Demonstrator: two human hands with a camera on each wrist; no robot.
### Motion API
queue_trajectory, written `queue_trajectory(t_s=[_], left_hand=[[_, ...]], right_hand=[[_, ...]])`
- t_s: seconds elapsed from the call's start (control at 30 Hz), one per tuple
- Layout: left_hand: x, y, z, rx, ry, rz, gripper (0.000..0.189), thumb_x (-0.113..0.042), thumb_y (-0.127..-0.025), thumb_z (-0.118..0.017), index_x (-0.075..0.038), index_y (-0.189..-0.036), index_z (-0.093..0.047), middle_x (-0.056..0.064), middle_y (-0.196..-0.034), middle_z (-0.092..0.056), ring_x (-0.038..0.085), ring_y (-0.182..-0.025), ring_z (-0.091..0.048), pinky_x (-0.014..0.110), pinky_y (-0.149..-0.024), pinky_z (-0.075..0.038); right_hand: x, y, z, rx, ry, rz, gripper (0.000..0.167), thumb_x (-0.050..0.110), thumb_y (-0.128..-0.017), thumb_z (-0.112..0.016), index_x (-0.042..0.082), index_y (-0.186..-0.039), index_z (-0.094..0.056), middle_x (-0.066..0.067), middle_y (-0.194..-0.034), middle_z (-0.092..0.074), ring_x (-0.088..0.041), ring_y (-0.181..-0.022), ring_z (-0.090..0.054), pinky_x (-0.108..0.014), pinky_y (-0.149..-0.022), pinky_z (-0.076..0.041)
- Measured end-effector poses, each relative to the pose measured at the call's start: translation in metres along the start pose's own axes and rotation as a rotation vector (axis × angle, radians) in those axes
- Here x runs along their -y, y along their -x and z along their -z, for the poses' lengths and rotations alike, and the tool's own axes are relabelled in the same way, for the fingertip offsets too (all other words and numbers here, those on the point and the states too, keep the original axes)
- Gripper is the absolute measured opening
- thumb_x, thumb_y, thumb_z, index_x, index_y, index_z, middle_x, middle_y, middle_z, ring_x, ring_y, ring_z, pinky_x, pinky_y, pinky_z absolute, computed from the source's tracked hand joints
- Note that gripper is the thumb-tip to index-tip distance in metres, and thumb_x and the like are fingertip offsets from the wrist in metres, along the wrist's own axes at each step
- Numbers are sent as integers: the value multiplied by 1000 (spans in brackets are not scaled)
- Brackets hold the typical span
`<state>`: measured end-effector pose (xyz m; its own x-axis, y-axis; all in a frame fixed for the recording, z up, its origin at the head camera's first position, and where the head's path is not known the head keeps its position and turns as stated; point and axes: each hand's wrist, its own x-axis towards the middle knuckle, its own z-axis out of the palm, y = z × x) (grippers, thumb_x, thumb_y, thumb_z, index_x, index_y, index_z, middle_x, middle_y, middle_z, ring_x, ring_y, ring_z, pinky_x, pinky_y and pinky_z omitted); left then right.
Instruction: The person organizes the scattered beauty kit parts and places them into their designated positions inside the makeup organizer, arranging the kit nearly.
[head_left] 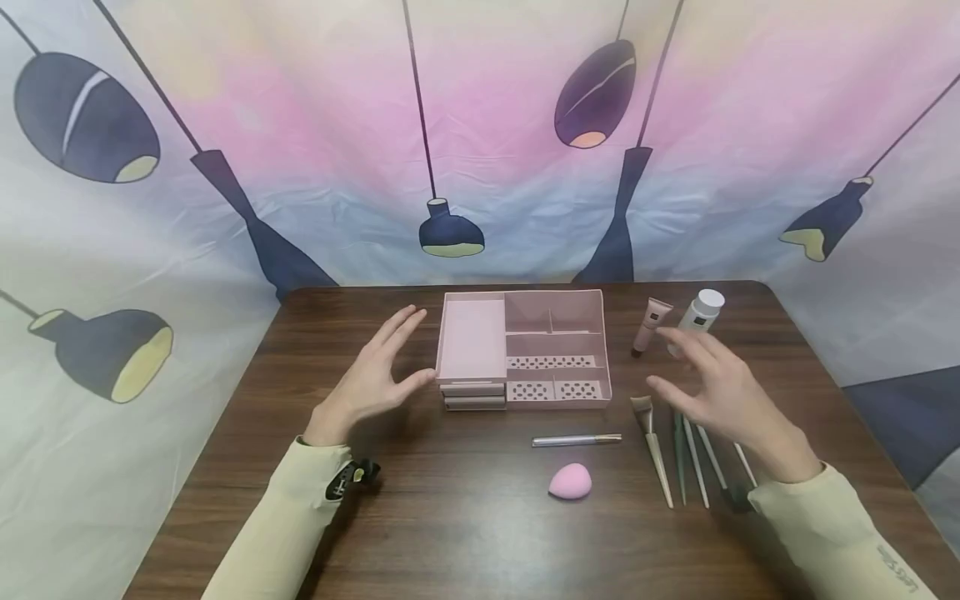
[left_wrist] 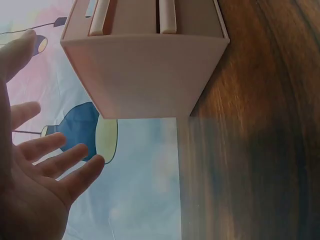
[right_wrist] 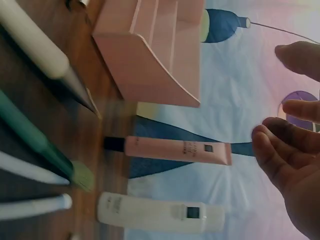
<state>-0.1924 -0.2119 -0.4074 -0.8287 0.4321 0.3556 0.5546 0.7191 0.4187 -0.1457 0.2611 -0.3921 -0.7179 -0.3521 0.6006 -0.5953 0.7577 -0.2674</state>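
A pink desktop organizer (head_left: 472, 342) with drawers on its left and open compartments on its right stands toward the back of the table. Just left of it, my left hand (head_left: 371, 375) is held with fingers spread, the thumb tip close to its side. My right hand (head_left: 723, 396), holding nothing, hovers over several makeup brushes (head_left: 657, 458) and partly hides them. Beyond its fingertips stand a pink tube (head_left: 651, 325) on its dark cap and a white bottle (head_left: 705, 308). The right wrist view shows the tube (right_wrist: 175, 150) and bottle (right_wrist: 150, 212) side by side.
A pink teardrop makeup sponge (head_left: 570, 482) lies in front of the organizer. Between them is a slim silver pen-like stick (head_left: 576, 440). The dark wooden table (head_left: 435, 542) ends at a patterned cloth backdrop (head_left: 510, 175) behind.
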Motion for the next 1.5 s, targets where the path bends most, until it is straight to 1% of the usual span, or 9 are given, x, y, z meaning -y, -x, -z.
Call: queue_trajectory(t_s=[0.1,0.2,0.37,0.57,0.8,1.03,1.3,1.37,1.5], left_hand=[[0,0,-2,-2,29,10,85,-41,-85,-73,-27,-154,-27,5,-159,-27,33,-140,-37,59,-109,-43],[-1,-1,-3,7,57,22,84,-42,-85,-73,-28,-154,-27,5,-159,-29,32,-137,-42,56,-107,-46],[-1,-4,-6,-3,124,21,82,-36,-86,-74,-25,-154,-29,7,-158,-31,31,-129,-51,49,-104,-52],[-3,-4,-13,-8,284,16,81,-25,-84,-78,-21,-152,-34,8,-154,-36,32,-133,-47,44,-101,-55],[-4,-4,-15,-11,354,25,79,-20,-83,-79,-18,-150,-37,13,-149,-42,35,-129,-50,41,-98,-57],[-5,-4,-21,-25,387,21,73,-17,-83,-79,-8,-145,-43,11,-148,-44,31,-128,-52,43,-98,-57],[-6,-6,-25,-57,239,-19,62,-24,-83,-77,-5,-137,-52,12,-146,-48,31,-134,-46,50,-112,-44],[-6,-6,-27,-54,266,-19,59,-22,-84,-77,-4,-135,-54,12,-145,-48,30,-133,-47,46,-110,-47],[-5,-5,-30,-45,372,-1,54,-14,-83,-78,-1,-130,-56,13,-143,-48,28,-127,-52,34,-96,-57]], right_hand=[[3,5,-7,40,-1,-16,65,16,-69,-83,5,-129,-58,-10,-100,-65,-19,-76,-64,-36,-59,-58],[7,9,-14,87,9,-44,64,19,-71,-83,5,-129,-58,-14,-102,-66,-18,-68,-63,-37,-58,-58],[11,14,-24,183,8,-148,59,22,-76,-81,3,-128,-58,-16,-104,-68,-22,-71,-65,-40,-62,-58],[12,24,-32,284,-6,-222,55,20,-78,-79,3,-127,-58,-14,-100,-69,-23,-76,-67,-39,-63,-59],[12,28,-37,296,-10,-230,53,20,-78,-79,3,-125,-60,-14,-97,-69,-22,-75,-67,-37,-62,-59],[12,32,-40,306,0,-257,54,21,-77,-80,0,-123,-61,-15,-97,-68,-23,-75,-67,-37,-61,-60],[14,34,-40,293,25,-260,51,22,-77,-80,1,-120,-62,-11,-91,-67,-22,-74,-66,-38,-61,-59],[14,35,-40,294,21,-267,51,22,-77,-80,1,-120,-62,-11,-92,-67,-22,-74,-66,-39,-61,-59],[14,38,-40,310,19,-284,54,22,-78,-79,-1,-122,-61,-16,-99,-68,-25,-78,-67,-43,-67,-60]])
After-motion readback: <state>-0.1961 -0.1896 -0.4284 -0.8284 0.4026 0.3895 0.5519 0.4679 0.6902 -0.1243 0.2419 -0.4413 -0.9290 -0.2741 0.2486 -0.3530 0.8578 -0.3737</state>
